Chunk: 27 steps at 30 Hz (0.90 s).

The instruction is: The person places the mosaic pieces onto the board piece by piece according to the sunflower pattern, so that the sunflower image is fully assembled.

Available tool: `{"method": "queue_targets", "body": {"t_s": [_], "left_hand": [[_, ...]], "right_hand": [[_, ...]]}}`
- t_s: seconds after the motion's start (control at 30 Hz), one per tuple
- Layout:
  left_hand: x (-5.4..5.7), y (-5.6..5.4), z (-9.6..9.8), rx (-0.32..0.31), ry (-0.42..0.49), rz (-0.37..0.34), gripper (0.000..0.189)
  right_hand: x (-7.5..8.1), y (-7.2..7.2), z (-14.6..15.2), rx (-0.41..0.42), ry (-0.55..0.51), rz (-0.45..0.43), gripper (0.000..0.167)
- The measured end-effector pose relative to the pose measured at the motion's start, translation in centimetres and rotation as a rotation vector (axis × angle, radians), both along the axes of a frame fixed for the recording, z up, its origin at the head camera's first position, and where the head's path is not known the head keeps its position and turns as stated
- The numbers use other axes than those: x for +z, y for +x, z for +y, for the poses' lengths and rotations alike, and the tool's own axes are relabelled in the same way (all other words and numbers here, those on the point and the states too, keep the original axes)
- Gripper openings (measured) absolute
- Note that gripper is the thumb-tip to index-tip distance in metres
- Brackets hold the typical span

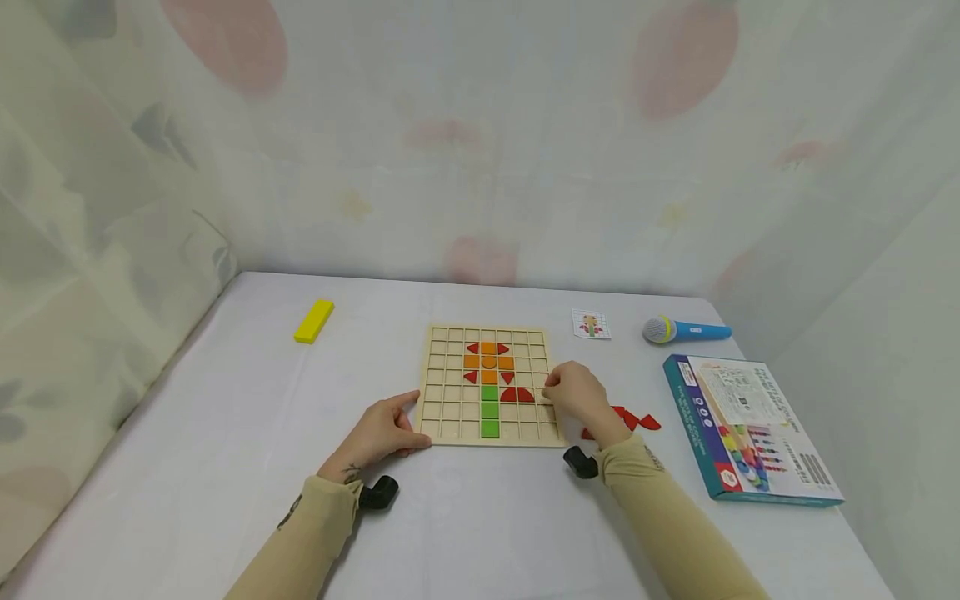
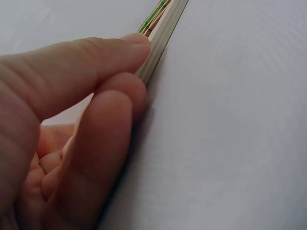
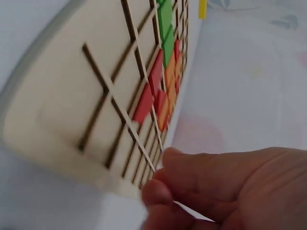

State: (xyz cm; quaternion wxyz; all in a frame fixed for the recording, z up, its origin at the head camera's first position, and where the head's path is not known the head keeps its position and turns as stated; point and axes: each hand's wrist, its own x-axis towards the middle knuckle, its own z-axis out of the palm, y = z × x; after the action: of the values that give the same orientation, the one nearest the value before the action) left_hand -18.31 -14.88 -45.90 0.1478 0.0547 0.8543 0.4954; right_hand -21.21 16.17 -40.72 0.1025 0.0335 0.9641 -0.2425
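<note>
A wooden grid board [image 1: 450,406] lies on the table, with several orange, green and red pieces set in its squares. My left hand [image 1: 381,428] grips the board's near left corner; its thumb [image 2: 129,48] lies on the edge in the left wrist view. My right hand [image 1: 581,396] is at the board's right edge, fingertips bent and close together beside two red quarter-round pieces [image 1: 517,394]. Whether something is between those fingertips is hidden. In the right wrist view, the right hand [image 3: 211,187] is near the board's rim. Loose red pieces [image 1: 649,422] lie partly behind the right wrist.
A small pattern card [image 1: 591,324] lies behind the board on the right. Further right are a blue toy microphone [image 1: 686,330] and a flat printed box [image 1: 753,429]. A yellow block [image 1: 314,321] lies at the back left. Fabric hangs behind the table.
</note>
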Motion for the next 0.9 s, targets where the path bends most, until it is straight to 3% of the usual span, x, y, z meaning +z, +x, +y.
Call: {"method": "queue_targets", "body": {"t_s": [0.17,0.33,0.43,0.63,0.9], "left_hand": [[0.2,0.1,0.0,0.003,-0.004,-0.006,0.091],[0.1,0.1,0.0,0.007,-0.013,-0.003,0.09],[0.1,0.2,0.0,0.011,-0.008,-0.009,0.09],[0.2,0.2,0.1,0.012,0.0,-0.013,0.09],[0.2,0.2,0.2,0.016,-0.005,-0.011,0.09]], "right_hand": [[0.9,1.2,2.0,0.027,0.156,-0.085,0.011],[0.8,2.1,3.1,0.011,0.259,-0.164,0.025],[0.5,2.4,3.3,0.014,0.271,-0.174,0.028],[-0.3,2.6,3.4,0.035,0.29,-0.169,0.016],[-0.4,2.6,3.3,0.01,0.263,-0.165,0.024]]}}
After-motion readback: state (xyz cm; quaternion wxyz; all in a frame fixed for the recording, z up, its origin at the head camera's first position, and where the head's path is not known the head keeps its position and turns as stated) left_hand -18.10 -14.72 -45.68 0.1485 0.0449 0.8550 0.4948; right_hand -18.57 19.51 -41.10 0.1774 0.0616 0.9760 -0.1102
